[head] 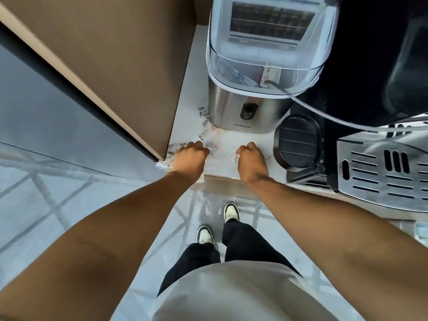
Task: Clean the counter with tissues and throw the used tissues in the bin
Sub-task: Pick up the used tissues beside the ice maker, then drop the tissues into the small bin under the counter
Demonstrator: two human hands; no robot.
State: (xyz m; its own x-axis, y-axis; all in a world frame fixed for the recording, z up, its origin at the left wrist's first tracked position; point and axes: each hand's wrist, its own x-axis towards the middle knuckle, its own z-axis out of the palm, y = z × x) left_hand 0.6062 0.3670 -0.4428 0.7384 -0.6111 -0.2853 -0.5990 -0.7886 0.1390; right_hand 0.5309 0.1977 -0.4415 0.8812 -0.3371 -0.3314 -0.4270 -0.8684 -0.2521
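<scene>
Mid-wipe: left hand and right hand each closed on tissue, worktop; specks remain at 11 o'clock; bin unseen.

Brand word: "Hicon", in small dark letters, a little blurred, so the spelling is not fully certain.
Stands on: the lower front edge of the steel ice maker at the far side of the counter.
Sign: a round power symbol on the ice maker's black button panel, just above the brand word.
Other print: red marks on a white strip under the clear lid, too small to read.
Elsewhere: no readable text.
</scene>
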